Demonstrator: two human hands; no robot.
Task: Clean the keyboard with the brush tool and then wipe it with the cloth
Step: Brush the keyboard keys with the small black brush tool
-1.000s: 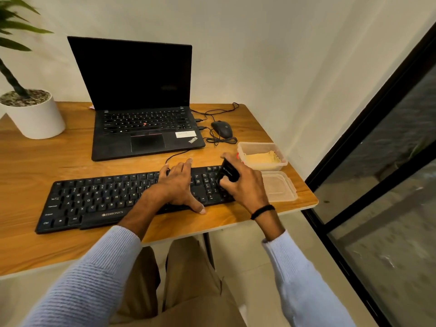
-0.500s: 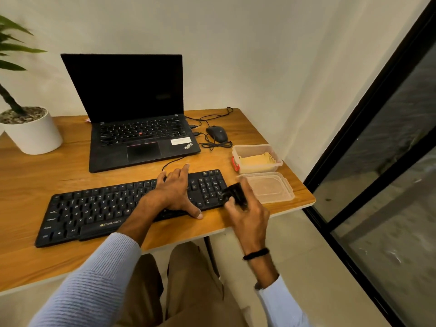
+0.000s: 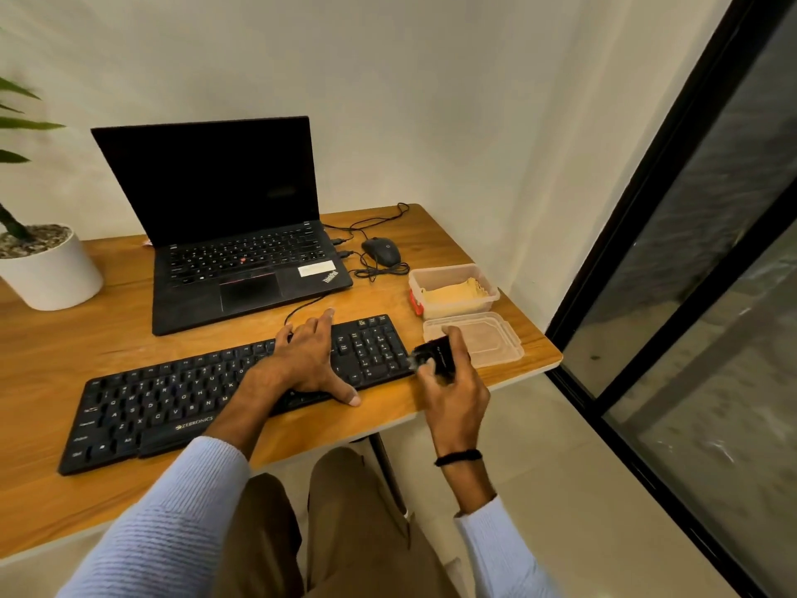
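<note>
By the desk's (image 3: 64, 347) right edge, box (image 3: 431, 271) and lid (image 3: 496, 343) flank the keyboard (image 3: 172, 407); my left hand (image 3: 308, 360) lies spread on its keys, my right hand (image 3: 457, 399) grips the brush (image 3: 435, 356).

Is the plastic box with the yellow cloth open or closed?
Open. The box has no cover; the lid lies on the table beside it.
</note>
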